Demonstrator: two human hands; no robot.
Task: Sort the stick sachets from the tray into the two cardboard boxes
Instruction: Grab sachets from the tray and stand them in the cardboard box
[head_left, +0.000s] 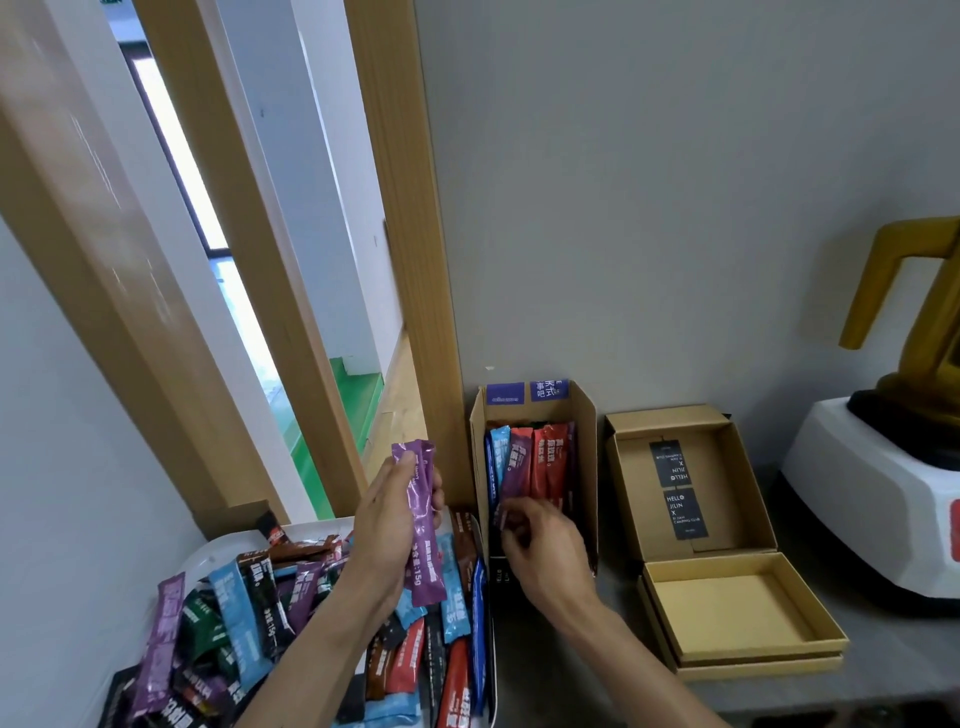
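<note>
Grey wall (675, 182) ahead, wood door frame (400, 208) on the left, grey worktop (571, 675) below. White tray (317, 527) sits near-left on the worktop, loaded w/ a loose pile of stick sachets (249, 613): blue, purple, black, green, red, brown, all lying crosswise over each other.

Just right of the tray is the tall cardboard box (584, 467), top open and back against the wall. It holds blue, purple and red sticks standing on end.

Right of that, slightly apart, is the flat cardboard box (727, 613), lid flipped back toward the wall, with a black printed card (680, 488) in the lid.

L hand (389, 525) is above the tray's far-right corner, fingers wrapped around a purple sachet (421, 519) held roughly upright in the air, clear of both boxes.

R hand (540, 551) is at the near end of the tall box, fingers pinched on the lower end of a 2nd purple sachet (514, 467) that leans inside w/ the others.

Far right: white appliance base (872, 509) w/ a gold-handled jug (893, 280) on top, partly out of frame.
</note>
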